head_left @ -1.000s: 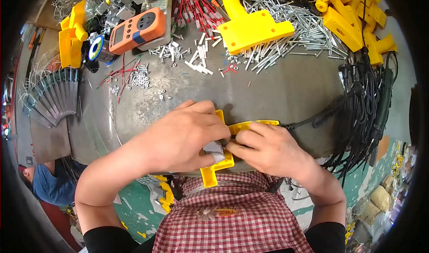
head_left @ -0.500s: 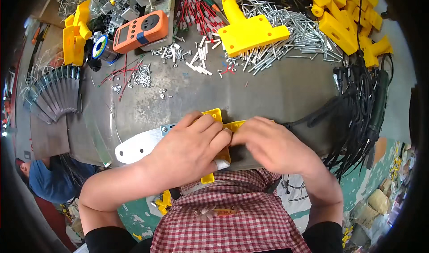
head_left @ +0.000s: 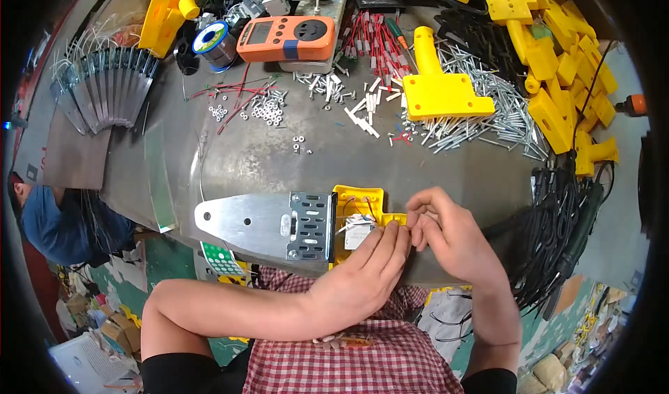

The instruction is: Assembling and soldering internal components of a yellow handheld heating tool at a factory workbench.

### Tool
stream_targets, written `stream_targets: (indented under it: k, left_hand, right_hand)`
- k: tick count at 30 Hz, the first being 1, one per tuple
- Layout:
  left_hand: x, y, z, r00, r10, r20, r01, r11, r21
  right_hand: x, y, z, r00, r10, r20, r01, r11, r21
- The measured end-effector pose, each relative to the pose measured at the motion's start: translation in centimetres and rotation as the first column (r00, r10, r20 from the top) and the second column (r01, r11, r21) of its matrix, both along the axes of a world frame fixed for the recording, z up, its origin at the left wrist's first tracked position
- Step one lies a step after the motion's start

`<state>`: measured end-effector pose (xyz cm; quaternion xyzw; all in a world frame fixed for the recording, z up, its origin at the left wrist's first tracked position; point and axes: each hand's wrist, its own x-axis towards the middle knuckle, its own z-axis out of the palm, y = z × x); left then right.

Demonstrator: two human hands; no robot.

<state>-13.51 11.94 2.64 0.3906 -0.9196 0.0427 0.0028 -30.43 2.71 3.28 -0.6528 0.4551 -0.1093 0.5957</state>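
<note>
A yellow plastic housing half (head_left: 359,193) lies open-side up at the table's near edge, its handle part reaching right under my fingers. Joined to its left is a flat silver metal blade (head_left: 240,216) with a slotted bracket (head_left: 311,225). Inside the housing sit a white block-shaped part (head_left: 358,236) and several thin wires. My left hand (head_left: 362,272) has its fingers pressed together on the handle part. At the handle's right end my right hand (head_left: 449,237) curls, fingertips pinched close to the left ones; anything between them is hidden.
Farther back lie nuts (head_left: 268,108), white sleeves (head_left: 364,112), long screws (head_left: 481,126) and a yellow housing (head_left: 439,94). An orange meter (head_left: 286,39) and a solder spool (head_left: 214,45) stand far left. Black cables (head_left: 557,220) bundle at right. Another person (head_left: 73,227) is at far left.
My left hand has moved off the bracket and housing toward the handle, uncovering the white block and wires. My right hand's fingers have curled more. The whole view has shifted.
</note>
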Motion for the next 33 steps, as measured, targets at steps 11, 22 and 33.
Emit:
stream_targets:
  k: [11, 22, 33]
  left_hand:
    - [0.7, 0.1, -1.6, 0.994, -0.079, -0.078, 0.074, 0.995, -0.068]
    - [1.5, 0.1, -2.6, 0.980, -0.157, -0.119, 0.139, 0.980, -0.145]
    - [1.4, -0.7, -2.5, 0.979, -0.158, -0.132, 0.135, 0.976, -0.173]
  right_hand:
    - [5.0, -1.9, -1.3, 0.886, 0.456, -0.088, -0.383, 0.610, -0.694]
    - [5.8, -2.1, -1.5, 0.832, 0.555, -0.011, -0.449, 0.663, -0.599]
    - [4.2, -2.2, -0.4, 0.924, 0.306, 0.229, -0.198, 0.897, -0.396]
